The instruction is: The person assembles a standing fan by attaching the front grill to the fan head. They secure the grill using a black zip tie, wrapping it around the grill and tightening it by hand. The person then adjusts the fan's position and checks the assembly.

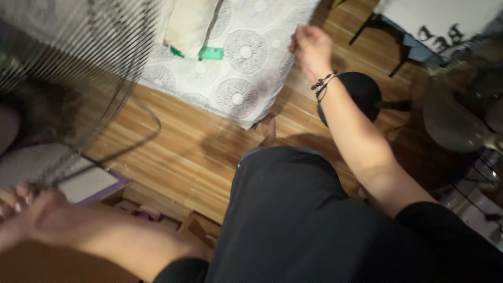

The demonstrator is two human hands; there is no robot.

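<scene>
From the head camera, the left hand (21,207) sits at the bottom left. Its fingers are closed around the rim of a round wire fan cover (78,68), which fills the top left corner, tilted over the wood floor (178,152). The right hand (310,48) is up near the top. Its fingers pinch the edge of a white sheet with circles (236,63). A black stool (361,91) stands just beside the right arm.
</scene>
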